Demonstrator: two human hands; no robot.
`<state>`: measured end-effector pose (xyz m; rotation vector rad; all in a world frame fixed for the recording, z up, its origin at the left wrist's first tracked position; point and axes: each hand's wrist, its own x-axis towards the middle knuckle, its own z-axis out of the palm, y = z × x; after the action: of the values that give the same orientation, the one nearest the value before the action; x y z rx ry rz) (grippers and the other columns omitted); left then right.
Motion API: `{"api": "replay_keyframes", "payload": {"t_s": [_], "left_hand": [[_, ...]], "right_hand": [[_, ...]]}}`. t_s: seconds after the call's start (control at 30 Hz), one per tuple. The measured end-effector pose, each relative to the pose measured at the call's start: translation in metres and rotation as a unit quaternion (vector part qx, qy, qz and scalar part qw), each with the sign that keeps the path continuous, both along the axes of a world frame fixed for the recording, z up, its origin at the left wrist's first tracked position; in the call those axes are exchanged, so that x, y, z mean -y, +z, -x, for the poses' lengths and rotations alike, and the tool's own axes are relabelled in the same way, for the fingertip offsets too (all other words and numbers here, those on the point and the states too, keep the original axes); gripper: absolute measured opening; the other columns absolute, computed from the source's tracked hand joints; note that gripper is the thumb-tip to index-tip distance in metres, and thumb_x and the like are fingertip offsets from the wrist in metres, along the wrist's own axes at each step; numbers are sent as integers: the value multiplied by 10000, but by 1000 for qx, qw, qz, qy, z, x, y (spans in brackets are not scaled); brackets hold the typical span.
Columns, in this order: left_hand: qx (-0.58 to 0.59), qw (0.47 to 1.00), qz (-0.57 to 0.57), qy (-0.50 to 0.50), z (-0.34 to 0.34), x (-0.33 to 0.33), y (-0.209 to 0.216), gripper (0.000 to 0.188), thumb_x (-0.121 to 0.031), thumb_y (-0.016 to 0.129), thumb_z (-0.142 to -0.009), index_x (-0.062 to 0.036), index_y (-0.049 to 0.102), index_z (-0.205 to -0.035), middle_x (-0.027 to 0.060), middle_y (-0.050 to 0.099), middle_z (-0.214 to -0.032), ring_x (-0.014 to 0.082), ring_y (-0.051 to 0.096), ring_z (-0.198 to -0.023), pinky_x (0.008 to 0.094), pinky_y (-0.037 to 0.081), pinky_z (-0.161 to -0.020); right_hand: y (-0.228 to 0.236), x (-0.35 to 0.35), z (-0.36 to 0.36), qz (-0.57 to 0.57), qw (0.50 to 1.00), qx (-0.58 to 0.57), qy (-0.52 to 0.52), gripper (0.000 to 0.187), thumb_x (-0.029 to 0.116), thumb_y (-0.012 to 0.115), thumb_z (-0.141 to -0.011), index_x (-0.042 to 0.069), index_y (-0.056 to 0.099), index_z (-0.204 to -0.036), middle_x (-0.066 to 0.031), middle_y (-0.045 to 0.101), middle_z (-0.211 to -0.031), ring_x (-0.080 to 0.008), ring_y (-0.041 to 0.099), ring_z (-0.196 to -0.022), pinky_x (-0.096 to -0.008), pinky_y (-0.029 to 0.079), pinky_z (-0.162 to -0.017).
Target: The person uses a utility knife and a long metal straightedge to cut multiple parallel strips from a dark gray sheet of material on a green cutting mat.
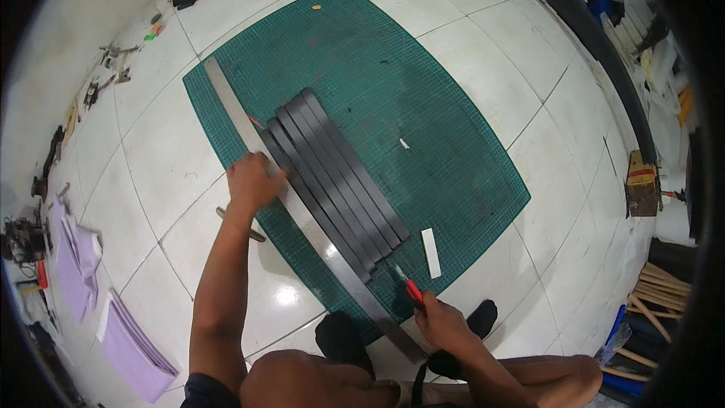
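Observation:
A long metal ruler (pixel 317 238) lies along the left side of the green cutting mat (pixel 445 159). My left hand (pixel 255 181) is on the ruler near its middle, fingers bent and closed about it. Just right of the ruler several dark grey strips (pixel 340 181) lie side by side in a slanted row, their ends uneven. My right hand (pixel 444 321) grips a red-handled cutter knife (pixel 413 291). Its blade points up and left, close to the near ends of the strips. The blade's very tip is hard to make out.
A white strip (pixel 430 252) and a small white scrap (pixel 404 143) lie on the mat. Folded lilac material (pixel 136 347) rests on the tiled floor at left. Wooden sticks (pixel 661 291) and a small box (pixel 643 185) stand at right. My feet (pixel 343 340) border the mat's near edge.

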<state>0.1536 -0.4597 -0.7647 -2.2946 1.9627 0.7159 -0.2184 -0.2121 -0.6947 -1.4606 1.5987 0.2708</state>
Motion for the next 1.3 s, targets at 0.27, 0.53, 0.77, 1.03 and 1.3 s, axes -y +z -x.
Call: {"api": "replay_keyframes", "payload": {"t_s": [0.27,0.53,0.77,1.03,1.3], "left_hand": [[123,989,79,-36,-19,71,-28,402,-311,719,-835,-100,688,-1176,118,661,-1182,346,615,-1124,530,413,-996],[-71,995,51,38,-42,90,-38,322,-271,755,-821,-135,665,-1099,62,706,-1004,292,623,-1084,469,412,-934],[-152,942,285,87,-64,58,-85,471,-288,749,-843,1,623,-1193,205,652,-1062,342,634,-1004,425,493,-884],[-144,944,202,216,-66,61,-73,651,-401,763,-829,47,600,-1271,259,699,-1075,371,694,-1006,438,535,-878],[-219,929,131,270,-91,85,-80,633,-267,818,-792,105,579,-1246,210,719,-1045,317,710,-921,387,546,-829]], "right_hand": [[-31,-24,14,-38,997,37,-49,325,250,564,-982,36,417,-1178,-294,660,-950,-500,659,-909,-574,500,-775],[-40,-31,11,-46,994,68,-72,371,308,601,-982,20,446,-1157,-275,641,-994,-466,655,-930,-535,504,-782],[-40,-15,-35,-67,990,61,-110,480,393,702,-931,19,488,-1141,-217,637,-1022,-394,665,-937,-489,511,-802],[-81,-42,-70,119,992,24,-41,508,314,826,-800,24,535,-1099,-164,581,-1039,-376,625,-983,-492,522,-808],[-91,-49,-77,210,977,45,-2,479,219,851,-735,12,551,-1047,-177,566,-1006,-361,628,-936,-467,554,-729]]}}
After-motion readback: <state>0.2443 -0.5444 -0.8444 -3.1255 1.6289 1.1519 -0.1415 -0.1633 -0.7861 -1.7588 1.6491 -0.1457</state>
